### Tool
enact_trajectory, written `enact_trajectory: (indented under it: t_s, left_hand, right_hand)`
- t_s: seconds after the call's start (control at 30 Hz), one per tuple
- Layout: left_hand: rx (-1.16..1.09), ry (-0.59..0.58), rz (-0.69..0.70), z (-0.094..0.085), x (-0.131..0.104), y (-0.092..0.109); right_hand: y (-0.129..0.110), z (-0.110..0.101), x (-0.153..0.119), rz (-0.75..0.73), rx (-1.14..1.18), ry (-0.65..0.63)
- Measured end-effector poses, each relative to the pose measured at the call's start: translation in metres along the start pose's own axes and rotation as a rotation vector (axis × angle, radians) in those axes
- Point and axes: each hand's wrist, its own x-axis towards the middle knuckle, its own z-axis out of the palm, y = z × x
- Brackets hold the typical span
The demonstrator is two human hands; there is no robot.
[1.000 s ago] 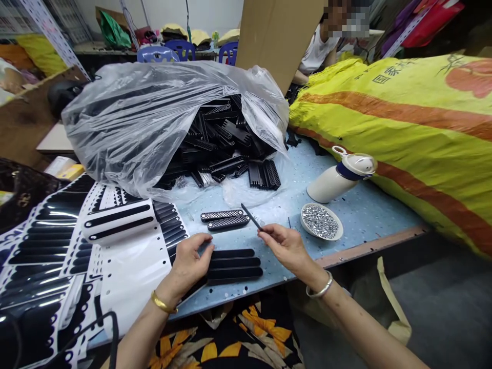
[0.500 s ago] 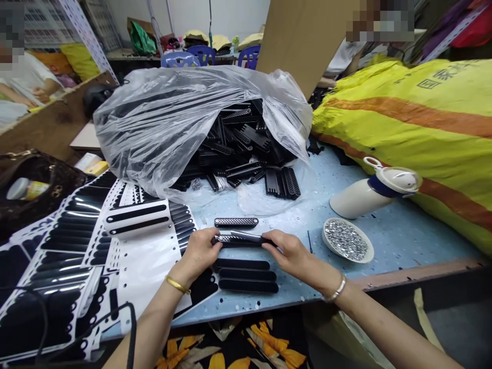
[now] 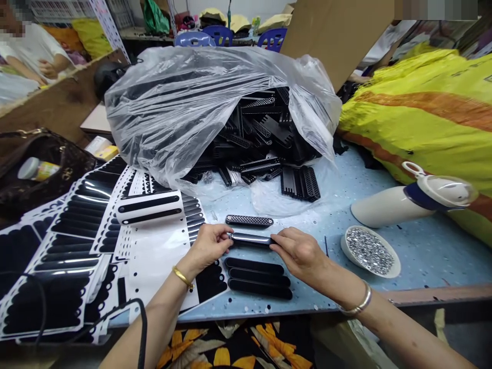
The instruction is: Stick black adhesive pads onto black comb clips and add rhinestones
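My left hand (image 3: 212, 243) pinches the left end of a narrow black plastic piece lying on the blue table. Along the top of that piece is a glossy black adhesive strip (image 3: 250, 239), its right end between the thumb and fingers of my right hand (image 3: 302, 252). Behind it rests a similar piece (image 3: 249, 221) with a bare mesh-patterned face and a small screw at each end. Nearer me, three smooth black pieces (image 3: 258, 277) lie side by side. Left of my left hand is a white backing sheet (image 3: 158, 251), its top curled over with two black strips on it.
A clear plastic bag (image 3: 165, 113) full of black pieces spills open at the back. To the right stand a bowl of small metal parts (image 3: 371, 251), a tilted white bottle (image 3: 384, 205) and yellow sacks (image 3: 418, 107). Sticker sheets (image 3: 57, 287) cover the left; a cable (image 3: 143, 318) crosses there.
The strip has come down from a slant across the mesh face to lie along the piece, covering its pattern. The whole view has shifted slightly.
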Motion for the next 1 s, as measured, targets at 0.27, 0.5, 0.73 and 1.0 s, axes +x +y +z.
enact_trajectory:
  t_s: [0.27,0.5,0.73,1.0]
  left_hand:
    - [0.011,-0.011,-0.073,-0.0014,-0.0012,0.0065]
    - [0.035,-0.036,-0.067,-0.0024,-0.0012,0.0055]
    - [0.044,-0.026,-0.072,-0.0018,-0.0012,0.0059]
    - [0.037,-0.023,-0.070,-0.0020,-0.0004,0.0051]
  right_hand:
    - [0.0008,0.0025,0.0005,-0.004,-0.052,-0.081]
    - [-0.0021,0.0002,0.0029,-0.001,-0.040,-0.104]
    - [-0.0004,0.0035,0.0020,-0.010,-0.094,-0.125]
    - [-0.0034,0.0056,0.0049,-0.024,-0.161,-0.128]
